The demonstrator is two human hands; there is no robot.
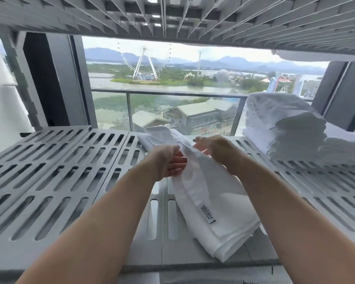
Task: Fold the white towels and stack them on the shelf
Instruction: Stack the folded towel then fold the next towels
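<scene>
A long white towel (209, 203) lies folded lengthwise on the grey slatted shelf (55, 181), running from the front edge toward the back, with a small label showing near its front end. My left hand (168, 162) holds the towel's left edge at mid length, thumb on top and fingers beneath. My right hand (217, 150) grips the cloth just to the right, fingers curled down into the fold. A stack of folded white towels (291, 132) sits at the right rear of the shelf.
Another slatted shelf (172, 15) hangs close overhead, with a bit of white towel (316, 57) on its right edge. Behind the shelf is a window with a glass balcony railing (172, 93). Dark window frames stand left and right.
</scene>
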